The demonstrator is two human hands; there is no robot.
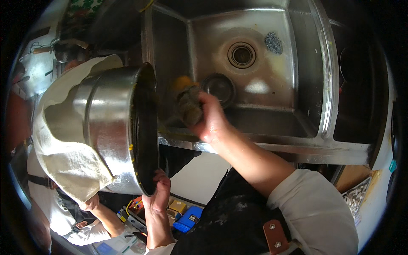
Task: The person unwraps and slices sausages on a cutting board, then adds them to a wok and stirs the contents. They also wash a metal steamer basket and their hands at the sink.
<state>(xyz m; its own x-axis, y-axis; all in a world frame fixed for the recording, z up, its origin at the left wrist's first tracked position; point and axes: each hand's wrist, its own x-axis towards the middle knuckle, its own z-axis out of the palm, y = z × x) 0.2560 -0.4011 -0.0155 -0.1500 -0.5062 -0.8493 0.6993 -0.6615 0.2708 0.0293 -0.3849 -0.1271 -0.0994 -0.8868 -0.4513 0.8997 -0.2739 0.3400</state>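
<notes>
A large stainless steel pot (108, 127) is tipped on its side at the left, its dark mouth facing the sink and yellow bits along its rim. My left hand (159, 191) grips the lower rim. Blurred in my right hand (212, 118), over the sink's near left part, is a grey-brown scrubber (190, 108), with something orange (183, 83) beside it. A whitish cloth (73, 156) drapes over the pot's base, and a co-worker's hand (90, 203) holds its lower corner.
The steel sink (264, 95) has a round drain (242, 55), a steel wool pad (273, 42) and a round metal bowl (218, 90) in it. A co-worker (63, 207) stands close at lower left. Below are a blue package (188, 219) and a yellow box (178, 206).
</notes>
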